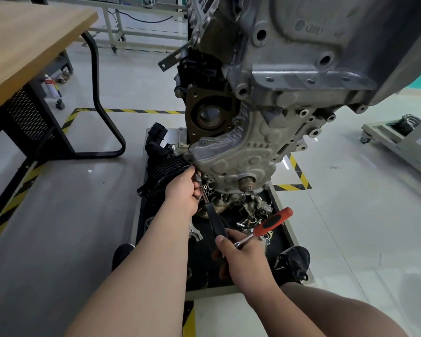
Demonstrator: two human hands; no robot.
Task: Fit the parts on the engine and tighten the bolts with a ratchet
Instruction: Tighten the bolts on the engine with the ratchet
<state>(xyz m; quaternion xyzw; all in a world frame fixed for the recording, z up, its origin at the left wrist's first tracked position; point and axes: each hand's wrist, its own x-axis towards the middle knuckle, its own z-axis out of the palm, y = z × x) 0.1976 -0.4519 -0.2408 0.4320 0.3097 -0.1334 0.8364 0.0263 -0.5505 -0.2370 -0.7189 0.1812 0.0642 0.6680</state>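
The grey engine (265,98) hangs on its stand over a black tray (204,268). A socket driver, with a steel shaft (203,190) and a black handle (216,221), points up at the lower left corner of the ribbed engine cover (233,156). My left hand (181,194) pinches the shaft just below the socket. My right hand (243,260) grips the lower end of the black handle. A ratchet with a red and black handle (270,223) sticks out up and to the right from the fingers of that hand.
A black plastic intake manifold (164,166) stands left of the cover. Loose metal parts and bolts (253,212) lie in the tray. A wooden table (27,45) with a black leg stands at left. My shoes (293,263) flank the tray; a white cart (399,137) is at right.
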